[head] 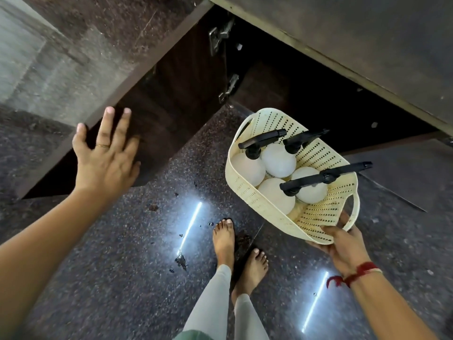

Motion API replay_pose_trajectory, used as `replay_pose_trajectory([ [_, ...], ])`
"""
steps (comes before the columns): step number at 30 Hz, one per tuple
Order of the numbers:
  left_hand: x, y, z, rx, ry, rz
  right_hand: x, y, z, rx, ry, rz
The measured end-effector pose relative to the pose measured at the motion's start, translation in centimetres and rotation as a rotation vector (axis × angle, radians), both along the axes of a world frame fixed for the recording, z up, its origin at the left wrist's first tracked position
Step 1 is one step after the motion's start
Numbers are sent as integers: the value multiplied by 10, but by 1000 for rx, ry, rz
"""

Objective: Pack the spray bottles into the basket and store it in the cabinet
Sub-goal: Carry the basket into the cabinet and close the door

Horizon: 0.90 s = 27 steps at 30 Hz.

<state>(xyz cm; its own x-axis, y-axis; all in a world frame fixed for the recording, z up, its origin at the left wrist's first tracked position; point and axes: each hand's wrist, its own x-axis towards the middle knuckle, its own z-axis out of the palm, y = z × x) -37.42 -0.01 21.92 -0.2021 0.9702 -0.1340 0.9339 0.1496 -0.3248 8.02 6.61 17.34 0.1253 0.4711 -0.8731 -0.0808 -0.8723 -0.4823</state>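
Note:
A cream perforated basket (pixel 326 212) hangs above the floor, tilted toward the dark cabinet opening (pixel 282 94). Inside it stand several white spray bottles (pixel 278 160) with black trigger heads (pixel 326 176). My right hand (pixel 343 244) grips the basket's near rim beside its handle loop. My left hand (pixel 105 155) is spread flat, fingers apart, against the edge of the swung-out brown cabinet door (pixel 152 77), holding nothing.
The counter edge (pixel 343 60) overhangs the cabinet at the top right. Metal hinges (pixel 218 38) show on the door's inner side. My bare feet (pixel 235 249) stand on a speckled dark stone floor (pixel 110 266) with small debris and light reflections.

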Motion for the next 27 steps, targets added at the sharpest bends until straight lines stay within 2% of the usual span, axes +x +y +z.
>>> replay_pose_trajectory([
  [4,17,2,-2,70,-52,57,-3,9,-1,-10,-1,6],
  [6,42,7,-5,111,-150,81,-4,15,-2,-10,-4,6],
  [7,60,11,-8,122,-258,90,-4,18,-3,-5,-2,5],
  [9,102,25,-19,157,-597,198,-6,25,-8,2,7,0],
  [11,137,51,-33,239,-940,446,-10,34,-16,12,17,-7],
  [13,157,84,-53,361,-1140,632,-14,46,-27,27,36,-2],
  [16,163,134,-88,455,-1255,609,-19,69,-52,38,47,16],
  [22,146,198,-154,282,-1451,696,-30,130,-111,105,16,62],
  [27,134,219,-186,290,-1401,616,-42,176,-141,153,-24,131],
])
